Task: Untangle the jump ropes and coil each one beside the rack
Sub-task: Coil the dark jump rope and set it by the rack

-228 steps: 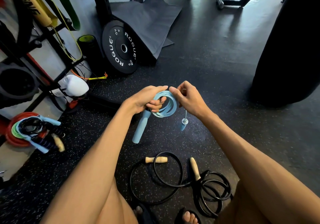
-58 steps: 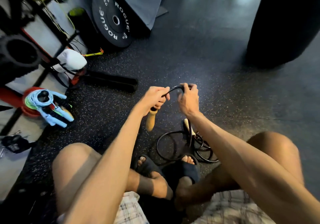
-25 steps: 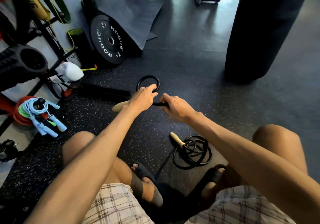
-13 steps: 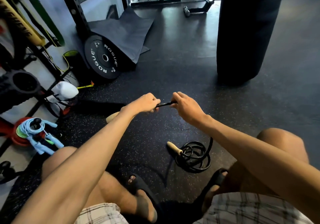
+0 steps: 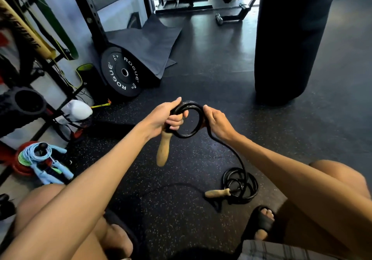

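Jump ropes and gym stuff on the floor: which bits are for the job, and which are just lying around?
For the job: black jump rope, held in left hand and right hand; blue jump rope, already coiled.
Just lying about: weight plate, punching bag, dark mat.

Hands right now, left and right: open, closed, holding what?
Left hand: closed, gripping the wooden handle and looped black rope.
Right hand: closed, holding the black rope.

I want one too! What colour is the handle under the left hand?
The handle is light tan, like wood; the head view shows it.
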`<state>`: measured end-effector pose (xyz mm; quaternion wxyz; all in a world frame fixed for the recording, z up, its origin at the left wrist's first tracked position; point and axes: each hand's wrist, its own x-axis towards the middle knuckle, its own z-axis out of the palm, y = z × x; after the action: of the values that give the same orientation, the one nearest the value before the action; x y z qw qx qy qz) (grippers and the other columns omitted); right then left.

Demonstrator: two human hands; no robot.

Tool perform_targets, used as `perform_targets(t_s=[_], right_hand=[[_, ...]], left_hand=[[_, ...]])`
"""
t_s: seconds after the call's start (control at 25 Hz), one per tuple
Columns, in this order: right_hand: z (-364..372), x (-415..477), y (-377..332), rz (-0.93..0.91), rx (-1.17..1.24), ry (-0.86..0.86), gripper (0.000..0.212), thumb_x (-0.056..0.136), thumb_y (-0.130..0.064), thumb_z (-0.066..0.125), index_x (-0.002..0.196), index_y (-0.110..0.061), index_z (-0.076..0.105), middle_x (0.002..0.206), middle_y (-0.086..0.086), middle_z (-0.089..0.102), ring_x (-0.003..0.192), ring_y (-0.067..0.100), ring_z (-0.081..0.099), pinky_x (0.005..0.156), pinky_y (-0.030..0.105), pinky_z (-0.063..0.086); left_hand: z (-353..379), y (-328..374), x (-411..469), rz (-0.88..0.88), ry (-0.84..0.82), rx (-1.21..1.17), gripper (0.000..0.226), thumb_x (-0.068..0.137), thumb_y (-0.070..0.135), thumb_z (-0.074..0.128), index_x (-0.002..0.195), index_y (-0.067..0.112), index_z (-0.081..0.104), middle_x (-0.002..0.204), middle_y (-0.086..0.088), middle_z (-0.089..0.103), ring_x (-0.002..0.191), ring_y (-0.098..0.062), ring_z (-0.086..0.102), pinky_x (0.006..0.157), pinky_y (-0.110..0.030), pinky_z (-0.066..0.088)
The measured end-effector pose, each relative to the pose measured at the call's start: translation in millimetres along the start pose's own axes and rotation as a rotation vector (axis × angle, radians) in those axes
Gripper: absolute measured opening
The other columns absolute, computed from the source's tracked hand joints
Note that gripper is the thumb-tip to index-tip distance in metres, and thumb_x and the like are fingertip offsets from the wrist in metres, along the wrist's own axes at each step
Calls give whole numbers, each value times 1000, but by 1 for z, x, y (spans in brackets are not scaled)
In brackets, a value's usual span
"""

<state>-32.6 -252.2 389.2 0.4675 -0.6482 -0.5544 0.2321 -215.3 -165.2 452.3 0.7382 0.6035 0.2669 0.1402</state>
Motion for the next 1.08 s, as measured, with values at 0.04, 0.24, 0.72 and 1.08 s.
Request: perform_targets(t_s=[0.04,0.24,0.72,1.08], right_hand=[[5,3,1,56,90,-48,55,108,-42,27,76,-8,57,68,3,71,69,13,69,73,31,52],[30,0,21,382,283,-336,57,104,-57,24,101,-9,54,89,21,76,96,36,72,95,49,50],[58,4,37,499,328,-501,26,95,-17,67,99,-10,42,90,23,75,81,33,73,80,48,57],[70,2,42,588,383,-427,28,89,-15,74,92,-9,47,83,21,74,66,27,66,53,29,49]], left_hand=[[-5,0,-1,15,21,-81,56,106,45,29,85,2,58,43,9,23,37,-4,19,40,-20,24],[-25,3,5,149,149,-365,56,107,43,22,91,3,56,48,9,29,39,-3,24,43,-19,30],[-69,-16,41,437,647,31,27,108,22,31,96,8,50,70,-2,51,57,-16,49,59,-31,45],[-70,-26,38,566,765,701,29,106,24,38,94,-1,46,71,-14,56,61,-27,51,57,-33,43]])
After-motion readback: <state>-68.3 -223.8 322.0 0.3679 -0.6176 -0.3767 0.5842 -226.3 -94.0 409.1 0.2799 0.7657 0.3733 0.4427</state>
